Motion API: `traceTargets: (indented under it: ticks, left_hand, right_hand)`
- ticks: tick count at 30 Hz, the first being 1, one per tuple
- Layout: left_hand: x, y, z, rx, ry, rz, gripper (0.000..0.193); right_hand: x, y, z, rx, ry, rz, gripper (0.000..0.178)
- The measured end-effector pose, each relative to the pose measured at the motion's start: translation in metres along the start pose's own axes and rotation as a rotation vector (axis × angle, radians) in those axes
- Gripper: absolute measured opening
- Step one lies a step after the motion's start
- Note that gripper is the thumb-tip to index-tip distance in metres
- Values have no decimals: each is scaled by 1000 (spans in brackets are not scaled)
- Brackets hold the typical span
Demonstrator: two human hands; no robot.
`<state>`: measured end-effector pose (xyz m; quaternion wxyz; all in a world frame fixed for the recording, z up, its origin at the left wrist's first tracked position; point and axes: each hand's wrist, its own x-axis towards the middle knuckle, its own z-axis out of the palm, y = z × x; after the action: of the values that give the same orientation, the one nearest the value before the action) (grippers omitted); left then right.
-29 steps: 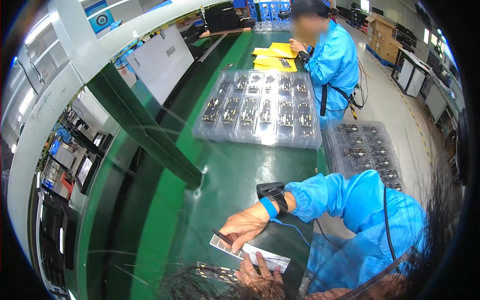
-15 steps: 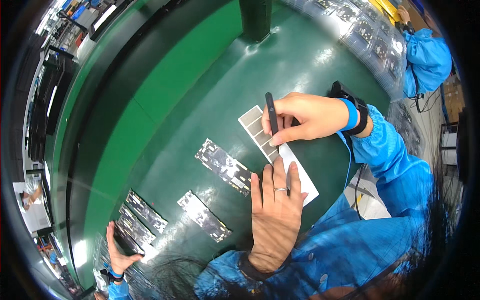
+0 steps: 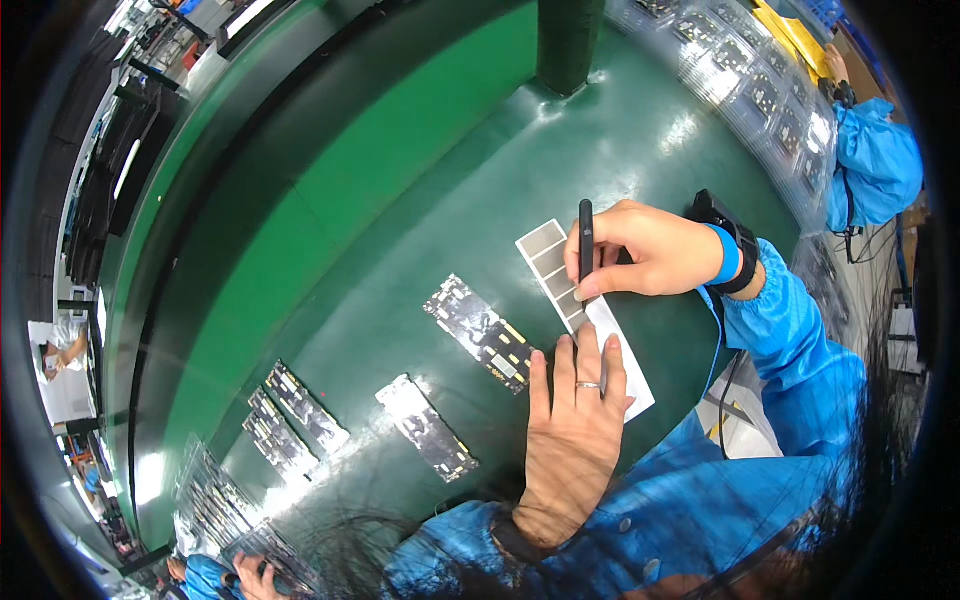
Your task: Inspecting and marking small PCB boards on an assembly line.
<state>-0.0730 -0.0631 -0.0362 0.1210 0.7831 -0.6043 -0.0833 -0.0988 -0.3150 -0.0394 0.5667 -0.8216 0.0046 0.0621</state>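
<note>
A strip of grey labels (image 3: 557, 285) is found at centre right of the frame, steadied beneath the left hand (image 3: 572, 430), laid flat, nothing gripped. A black pen-like tool (image 3: 586, 235) is pinched by the right hand (image 3: 655, 252); light, controlled tip contact is advised.

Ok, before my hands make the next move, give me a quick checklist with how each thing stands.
1. Tool gripped: ok, the right hand pinches the black pen-like tool.
2. White strip steadied: ok, fingers of the left hand lie on its plain end.
3. Tool tip touching the strip: cannot tell, the contact is too small to make out.
4. Blue wristband worn: ok, it circles the right wrist.
5. Nearest circuit board apart from the left fingers: cannot tell, its corner lies right beside them.
6. View unobstructed: not ok, dark hair crosses the lower part.
</note>
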Motion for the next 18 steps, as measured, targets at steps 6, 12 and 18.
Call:
traceTargets:
  ticks: [6, 12, 18]
  left_hand:
    - [5, -1, 4, -6, 29, 25, 67]
    - [3, 4, 11, -44, 46, -27, 69]
    - [5, 2, 2, -55, 71, -65, 70]
  right_hand:
    - [-8, 2, -3, 81, 60, 50, 20]
    - [-11, 5, -4, 81, 45, 57, 23]
    - [-8, 10, -1, 216, 39, 87, 22]
